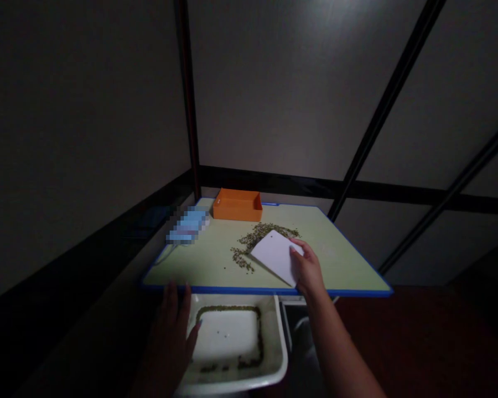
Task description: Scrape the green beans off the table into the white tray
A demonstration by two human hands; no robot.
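Note:
A white card point(276, 255) is pinched in my right hand point(308, 266) and held tilted over the table. Its left edge lies at a scattered heap of small greenish-brown grains point(269, 229), which look like dried beans or seeds. A single grain rests on the card. My left hand point(172, 326) has its fingers spread at the left side of a white basin point(281, 359), the thumb reaching over the rim. The basin sits just below the table's front edge, and more grains line the edges of its floor.
The pale green table point(336, 271) has a blue border. An orange box point(236, 213) stands at its back, beside a blurred blue item point(188, 225) with a cable at the left. Panelled walls point(269, 110) rise behind and to the left.

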